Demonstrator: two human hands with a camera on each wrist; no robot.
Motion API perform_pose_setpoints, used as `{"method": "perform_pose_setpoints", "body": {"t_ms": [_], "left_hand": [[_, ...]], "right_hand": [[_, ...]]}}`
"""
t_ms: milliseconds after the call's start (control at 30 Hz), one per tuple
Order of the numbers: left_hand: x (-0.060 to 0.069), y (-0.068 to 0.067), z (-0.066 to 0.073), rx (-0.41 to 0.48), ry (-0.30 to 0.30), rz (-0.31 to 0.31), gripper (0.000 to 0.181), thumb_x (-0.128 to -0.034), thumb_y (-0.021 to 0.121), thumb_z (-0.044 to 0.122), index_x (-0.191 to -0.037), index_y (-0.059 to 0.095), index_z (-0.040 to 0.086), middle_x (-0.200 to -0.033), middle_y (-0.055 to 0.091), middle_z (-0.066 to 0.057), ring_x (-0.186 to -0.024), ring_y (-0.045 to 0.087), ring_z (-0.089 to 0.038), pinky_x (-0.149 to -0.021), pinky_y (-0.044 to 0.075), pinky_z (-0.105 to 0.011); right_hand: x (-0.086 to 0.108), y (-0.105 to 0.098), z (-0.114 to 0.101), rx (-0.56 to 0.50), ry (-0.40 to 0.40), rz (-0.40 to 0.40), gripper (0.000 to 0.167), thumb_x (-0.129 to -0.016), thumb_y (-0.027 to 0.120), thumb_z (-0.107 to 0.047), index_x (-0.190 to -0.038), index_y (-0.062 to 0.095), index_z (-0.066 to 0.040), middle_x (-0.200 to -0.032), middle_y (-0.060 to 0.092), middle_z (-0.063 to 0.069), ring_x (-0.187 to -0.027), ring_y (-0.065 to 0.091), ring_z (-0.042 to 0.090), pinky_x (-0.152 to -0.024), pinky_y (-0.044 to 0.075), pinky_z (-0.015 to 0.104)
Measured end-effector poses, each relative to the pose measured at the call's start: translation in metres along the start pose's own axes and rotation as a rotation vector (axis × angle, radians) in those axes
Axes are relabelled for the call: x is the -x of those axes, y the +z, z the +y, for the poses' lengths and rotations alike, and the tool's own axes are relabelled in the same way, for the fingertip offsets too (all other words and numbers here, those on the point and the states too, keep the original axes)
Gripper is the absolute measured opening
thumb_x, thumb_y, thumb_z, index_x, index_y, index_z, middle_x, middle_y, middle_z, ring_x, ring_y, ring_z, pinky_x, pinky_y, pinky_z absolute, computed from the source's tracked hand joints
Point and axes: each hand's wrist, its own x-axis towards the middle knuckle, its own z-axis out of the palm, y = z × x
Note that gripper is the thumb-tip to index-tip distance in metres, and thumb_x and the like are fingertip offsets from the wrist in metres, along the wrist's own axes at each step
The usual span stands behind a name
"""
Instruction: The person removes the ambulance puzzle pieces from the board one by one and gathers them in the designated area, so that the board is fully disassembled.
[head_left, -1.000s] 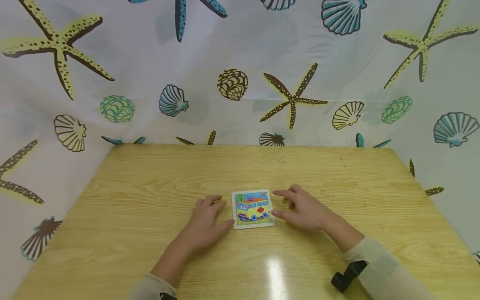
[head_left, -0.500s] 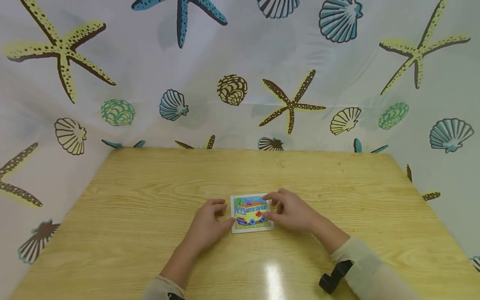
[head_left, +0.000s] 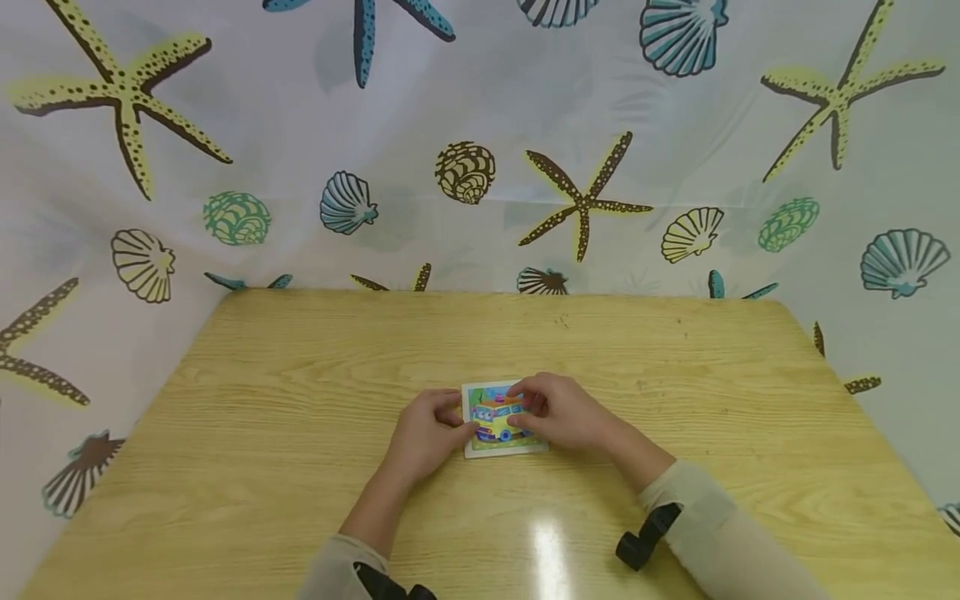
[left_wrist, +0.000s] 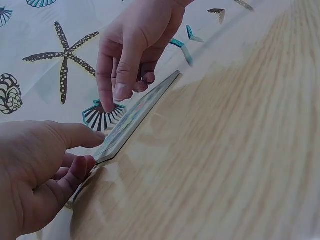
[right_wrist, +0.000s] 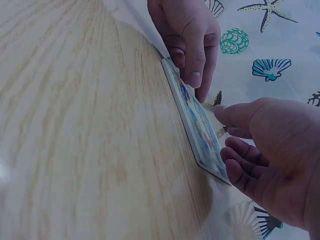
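A shell-print curtain (head_left: 405,108) backs a wood tabletop (head_left: 315,342) and flanks it, meeting its far edge; the wood runs wide to left, right and rear. Two pale sleeves (head_left: 731,533) reach in from the near side, cut off at the bottom of the head view. The left hand (head_left: 426,432) and right hand (head_left: 573,414) are apart: the left has its thumb over the left edge of a picture board (head_left: 491,415), pinching or merely touching, I cannot tell; the right is over the right side, thumb and forefinger parted, contact hard to make out. The board lies flat mid-tabletop, well inside the visible edges, its yellow van's (head_left: 498,427) rear hidden. Black mounts (head_left: 648,537) sit at both wrists.
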Motion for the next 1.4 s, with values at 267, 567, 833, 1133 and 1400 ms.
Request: {"method": "perform_pose_setpoints", "body": {"t_ms": [267, 567, 833, 1133, 1400], "left_hand": [[-0.002, 0.006, -0.005, 0.022, 0.030, 0.025, 0.046, -0.0829, 0.080, 0.008, -0.124, 0.066, -0.007, -0.129, 0.060, -0.014, -0.089, 0.063, -0.016, -0.072, 0.054, -0.023], [0.000, 0.008, -0.007, 0.067, 0.049, 0.018, 0.047, -0.0835, 0.079, 0.006, -0.125, 0.063, -0.010, -0.134, 0.056, -0.014, -0.094, 0.064, -0.017, -0.077, 0.057, -0.022], [0.002, 0.011, -0.010, 0.069, 0.063, 0.009, 0.048, -0.0838, 0.080, 0.009, -0.125, 0.064, -0.009, -0.134, 0.054, -0.016, -0.092, 0.064, -0.017, -0.078, 0.057, -0.022], [0.000, 0.010, -0.013, 0.042, 0.089, 0.034, 0.045, -0.0865, 0.079, 0.012, -0.125, 0.064, -0.008, -0.134, 0.055, -0.015, -0.094, 0.066, -0.019, -0.080, 0.058, -0.023], [-0.002, 0.009, -0.010, 0.028, 0.079, 0.032, 0.044, -0.0864, 0.079, 0.011, -0.125, 0.065, -0.007, -0.134, 0.056, -0.016, -0.095, 0.066, -0.019, -0.081, 0.058, -0.025]], "right_hand": [[-0.012, 0.008, -0.002, 0.002, 0.012, -0.033, 0.031, -0.095, 0.070, -0.023, -0.121, 0.067, -0.008, -0.095, 0.067, 0.000, -0.073, 0.058, 0.008, -0.067, 0.050, 0.023], [-0.026, 0.012, -0.005, 0.071, 0.033, -0.074, 0.033, -0.097, 0.067, -0.022, -0.127, 0.065, -0.008, -0.104, 0.067, 0.003, -0.089, 0.062, 0.013, -0.080, 0.054, 0.030], [-0.029, 0.018, -0.009, 0.225, 0.012, -0.133, 0.035, -0.103, 0.057, -0.023, -0.137, 0.058, -0.018, -0.104, 0.059, 0.006, -0.080, 0.055, 0.015, -0.070, 0.048, 0.030], [-0.035, 0.023, -0.016, 0.268, 0.057, -0.093, 0.033, -0.102, 0.057, -0.027, -0.135, 0.059, -0.022, -0.097, 0.059, 0.004, -0.073, 0.053, 0.015, -0.062, 0.044, 0.030], [-0.038, 0.026, -0.021, 0.295, 0.046, -0.096, 0.038, -0.102, 0.059, -0.027, -0.137, 0.059, -0.013, -0.108, 0.066, 0.007, -0.088, 0.060, 0.017, -0.080, 0.053, 0.036]]}}
